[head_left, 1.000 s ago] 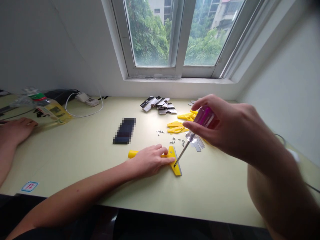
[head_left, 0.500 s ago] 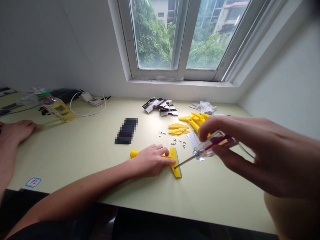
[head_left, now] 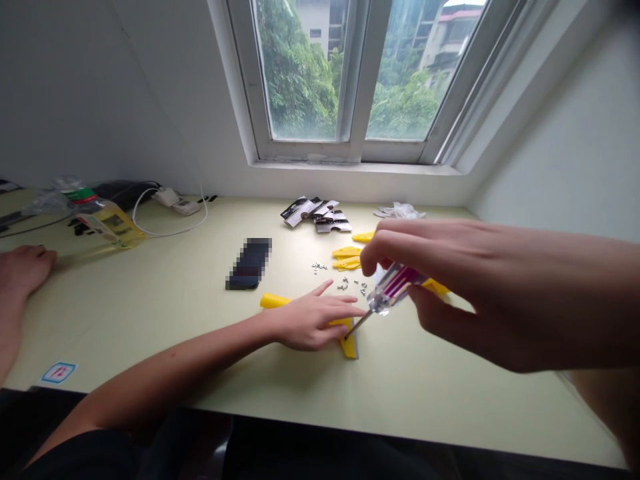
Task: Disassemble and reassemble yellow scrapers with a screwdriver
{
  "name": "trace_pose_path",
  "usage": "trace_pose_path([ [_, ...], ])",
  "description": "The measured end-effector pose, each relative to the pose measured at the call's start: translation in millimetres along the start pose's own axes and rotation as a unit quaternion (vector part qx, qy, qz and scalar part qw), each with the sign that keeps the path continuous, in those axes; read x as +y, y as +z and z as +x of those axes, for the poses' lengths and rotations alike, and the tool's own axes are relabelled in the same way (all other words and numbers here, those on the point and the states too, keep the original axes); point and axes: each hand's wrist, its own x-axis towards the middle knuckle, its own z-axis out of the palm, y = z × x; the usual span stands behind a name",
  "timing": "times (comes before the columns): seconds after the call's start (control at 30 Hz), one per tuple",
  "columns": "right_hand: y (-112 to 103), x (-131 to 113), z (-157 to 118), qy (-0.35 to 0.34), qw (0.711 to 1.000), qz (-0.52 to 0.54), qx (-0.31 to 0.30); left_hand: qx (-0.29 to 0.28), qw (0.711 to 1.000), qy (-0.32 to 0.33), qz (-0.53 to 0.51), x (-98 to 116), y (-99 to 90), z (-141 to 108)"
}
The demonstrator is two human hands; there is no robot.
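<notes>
The left hand (head_left: 320,323) lies palm down over the middle of a yellow scraper (head_left: 274,301), its fingers spread; whether the palm closes round the handle underneath cannot be told. The scraper sits on the bench (head_left: 240,387) in front of the person, with only the handle's end and part of the blade-edged head showing past the hand. The right hand (head_left: 445,287) holds a screwdriver (head_left: 380,301) with a clear and purple handle, whose back end is hidden in the grip. Its shaft slants down to the scraper's head; the tip is too small to show exactly how it meets the screw hole.

The right hand also covers much of what is behind it: yellow plastic pieces (head_left: 436,287) show only in part, and the stacked yellow plates (head_left: 346,258) just beside its fingertips are partly cut off from view. Small screws (head_left: 343,284) and other tiny metal pieces (head_left: 319,267) are hard to make out singly. A dark rectangular object (head_left: 250,263) is pixelated. At the left edge, another person's hand (head_left: 30,267) is cropped by the frame.
</notes>
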Motion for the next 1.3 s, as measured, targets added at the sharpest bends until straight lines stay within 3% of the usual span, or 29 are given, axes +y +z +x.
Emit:
trace_pose_path([
  [0.1,-2,-2,9,-0.016,0.996,-0.008,-0.086,-0.034,0.993,0.002,-0.111,5,-9.7,5],
  [0.17,-3,0,17,-0.02,0.994,-0.018,-0.102,-0.045,0.983,0.01,-0.179,5,-10.7,9],
  [0.27,-1,5,23,-0.017,0.995,-0.015,-0.097,-0.011,0.967,-0.003,-0.256,1,-2.5,14],
  [0.37,8,11,24,0.046,0.998,-0.021,-0.043,0.04,0.954,-0.024,-0.296,-7,9.5,15],
  [0.47,20,13,21,0.112,0.991,-0.057,0.04,0.072,0.95,-0.041,-0.302,-10,16.0,14],
  [0.53,25,14,17,0.115,0.989,-0.066,0.064,0.086,0.95,-0.049,-0.297,-9,15.6,13],
  [0.67,23,14,8,0.06,0.997,-0.024,0.037,0.061,0.944,-0.019,-0.325,-6,8.1,12],
  [0.8,19,10,5,0.047,0.998,0.046,0.017,0.031,0.942,0.006,-0.333,-5,4.0,10],
  [0.9,26,7,9,0.079,0.994,0.059,0.056,0.067,0.948,-0.021,-0.31,-5,9.3,12],
  [1.03,36,5,13,0.16,0.982,-0.019,0.102,0.139,0.952,-0.046,-0.267,-7,20.8,15],
  [1.13,33,9,7,0.152,0.983,-0.032,0.095,0.168,0.953,-0.064,-0.243,-6,23.5,16],
  [1.3,20,17,-7,0.088,0.994,0.057,0.033,0.107,0.964,-0.021,-0.243,-2,13.1,12],
])
